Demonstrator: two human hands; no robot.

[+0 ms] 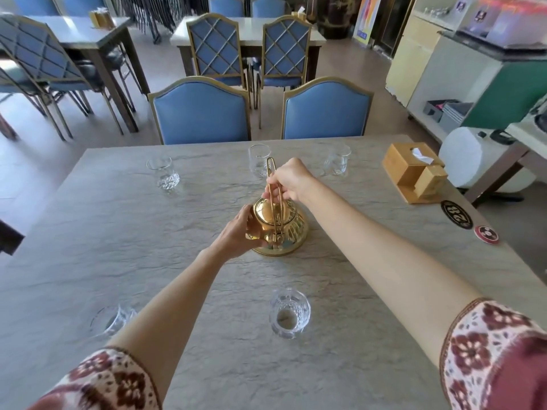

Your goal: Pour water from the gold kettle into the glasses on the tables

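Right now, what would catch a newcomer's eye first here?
The shiny gold kettle at the middle of the grey table, with the right hand on its upright handle and the left hand against its side. Clear glasses ring it, and two blue chairs face the far edge.

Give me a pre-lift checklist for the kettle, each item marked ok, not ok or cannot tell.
1. Right hand grips the kettle handle: ok.
2. Left hand steadies the gold kettle on its side: ok.
3. Kettle stands upright on the table: ok.
4. Lid seated: ok, appears closed.
5. Water level inside: cannot tell.
6. Nearest glass upright, apart from the arms: ok.
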